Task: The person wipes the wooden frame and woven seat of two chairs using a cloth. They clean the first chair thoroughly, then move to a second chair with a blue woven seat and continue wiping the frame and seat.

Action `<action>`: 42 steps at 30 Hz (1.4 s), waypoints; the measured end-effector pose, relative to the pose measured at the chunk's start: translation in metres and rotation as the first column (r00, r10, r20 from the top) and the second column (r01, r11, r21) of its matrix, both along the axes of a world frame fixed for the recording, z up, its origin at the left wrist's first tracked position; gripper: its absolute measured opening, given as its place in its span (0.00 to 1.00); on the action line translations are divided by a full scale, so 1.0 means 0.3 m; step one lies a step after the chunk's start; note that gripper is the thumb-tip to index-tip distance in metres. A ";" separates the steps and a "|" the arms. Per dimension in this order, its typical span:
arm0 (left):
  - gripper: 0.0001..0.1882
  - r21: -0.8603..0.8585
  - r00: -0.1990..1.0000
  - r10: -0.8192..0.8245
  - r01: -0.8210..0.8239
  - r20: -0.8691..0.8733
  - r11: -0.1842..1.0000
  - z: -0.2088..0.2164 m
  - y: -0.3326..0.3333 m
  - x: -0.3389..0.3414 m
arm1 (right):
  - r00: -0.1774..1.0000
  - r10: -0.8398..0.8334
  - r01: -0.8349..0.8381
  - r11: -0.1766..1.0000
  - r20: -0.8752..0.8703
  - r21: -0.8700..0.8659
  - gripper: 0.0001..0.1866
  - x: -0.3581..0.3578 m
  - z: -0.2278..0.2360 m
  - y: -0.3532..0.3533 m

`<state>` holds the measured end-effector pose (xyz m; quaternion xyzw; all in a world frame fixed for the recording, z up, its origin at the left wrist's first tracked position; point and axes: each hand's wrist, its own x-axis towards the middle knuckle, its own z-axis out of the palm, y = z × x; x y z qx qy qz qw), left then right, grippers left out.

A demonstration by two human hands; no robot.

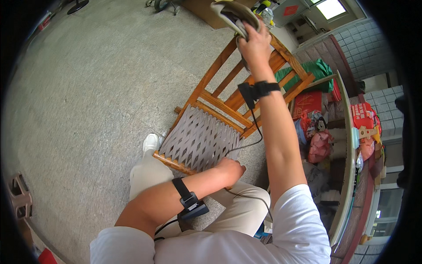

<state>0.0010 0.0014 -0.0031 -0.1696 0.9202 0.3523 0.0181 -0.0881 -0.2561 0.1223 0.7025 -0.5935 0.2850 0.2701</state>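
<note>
A wooden chair (223,102) with a seat woven from grey strips (200,138) stands tilted across the view in front of my legs. My left hand (230,171) is closed at the near right corner of the seat, over its edge; the fingertips are partly hidden. My right hand (256,46) reaches far ahead over the top of the backrest. It grips a beige-grey fabric thing (235,15) with an open, rimmed mouth, somewhat like a cloth cap. Each of my forearms wears a black strap with a small device.
A black cable (252,144) hangs from my right wrist across the seat's right side. Right of the chair, a low shelf (347,176) holds red and pink bags (320,146) and a green bag (317,72). A brown plastic stool (20,198) stands far left; a cardboard box (204,12) lies ahead.
</note>
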 end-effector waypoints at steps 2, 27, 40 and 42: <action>0.21 0.009 1.000 0.020 -0.020 -0.007 1.000 -0.007 -0.003 -0.005 | 0.992 -0.067 0.074 0.995 -0.103 0.064 0.20 0.048 -0.120 -0.021; 0.22 -0.015 0.997 -0.056 0.056 0.051 0.998 -0.005 0.035 0.016 | 0.940 0.014 0.258 0.625 -0.341 0.737 0.12 -0.388 -0.585 0.743; 0.15 -0.015 0.993 -0.076 0.077 0.093 0.997 -0.011 0.048 0.001 | 0.981 0.141 -0.060 0.874 -0.134 0.482 0.23 0.163 -0.545 0.277; 0.16 -0.059 0.985 -0.056 0.067 0.162 0.996 -0.010 0.047 0.008 | 0.992 0.127 -0.102 0.842 -0.011 0.529 0.21 0.127 -0.587 0.294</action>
